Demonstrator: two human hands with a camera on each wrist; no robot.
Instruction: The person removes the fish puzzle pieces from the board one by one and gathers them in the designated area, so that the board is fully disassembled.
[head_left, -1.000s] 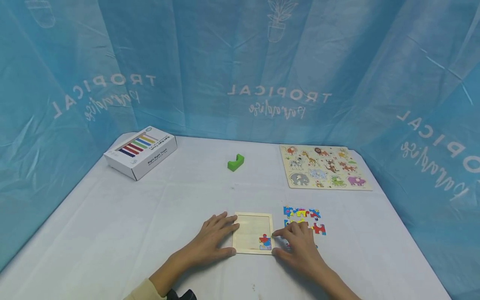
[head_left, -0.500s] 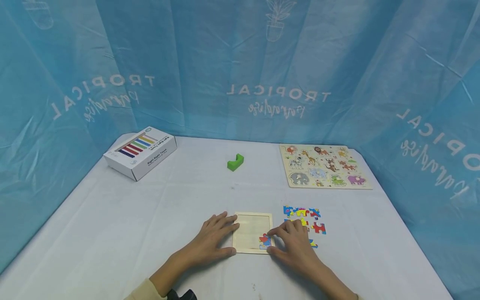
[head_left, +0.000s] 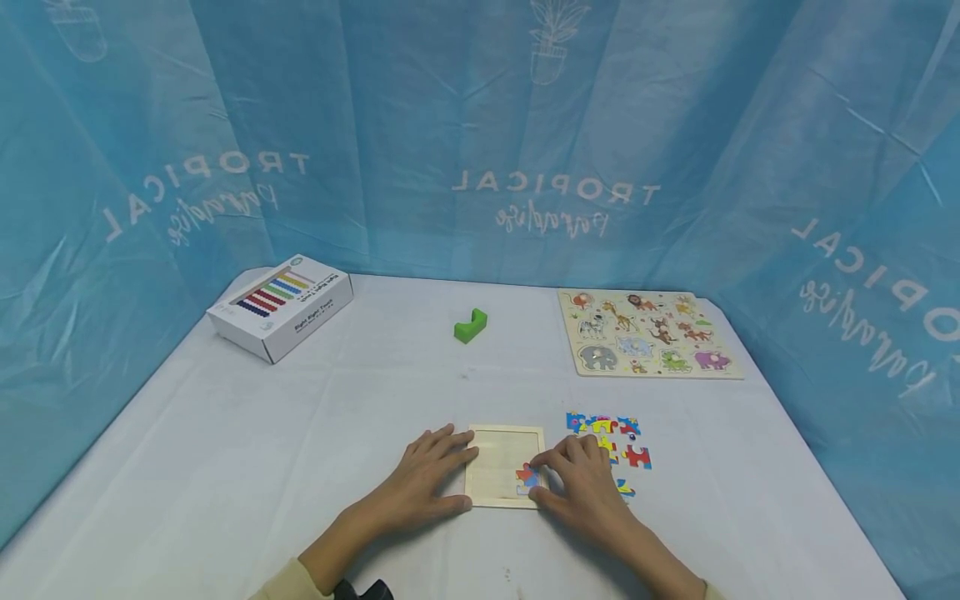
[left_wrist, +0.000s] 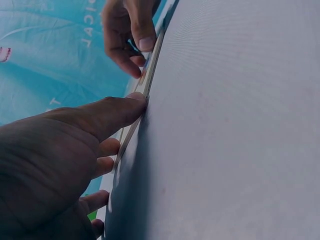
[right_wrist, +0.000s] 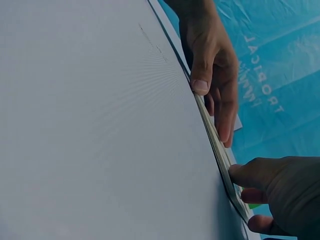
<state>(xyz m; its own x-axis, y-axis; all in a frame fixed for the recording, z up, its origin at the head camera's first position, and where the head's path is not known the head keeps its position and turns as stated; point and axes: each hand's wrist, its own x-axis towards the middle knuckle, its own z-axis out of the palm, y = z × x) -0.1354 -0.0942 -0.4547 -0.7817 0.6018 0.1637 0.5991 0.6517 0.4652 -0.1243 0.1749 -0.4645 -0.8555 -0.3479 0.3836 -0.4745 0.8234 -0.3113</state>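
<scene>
A shallow wooden puzzle tray [head_left: 495, 503] lies in front of me on the white table. In its lower right corner area is a red and blue jigsaw piece [head_left: 525, 478], slightly turned. My right hand [head_left: 588, 487] pinches this piece at its right edge with thumb and forefinger; the exact contact is partly hidden. My left hand [head_left: 427, 473] rests with spread fingers against the tray's left side, and its thumb [left_wrist: 131, 100] touches the edge in the left wrist view. Beside the right hand lie several loose jigsaw pieces [head_left: 639, 457], some hidden behind it.
An animal peg puzzle board [head_left: 645, 335] lies at the back right. A green arch-shaped block [head_left: 471, 326] sits at the back middle, and a white toy box [head_left: 281, 306] at the back left. A blue curtain [head_left: 480, 142] surrounds the table.
My right hand has moved left from the tray's right rim onto the jigsaw piece. The piece has shifted slightly up and left, out of the corner. The left hand stays still.
</scene>
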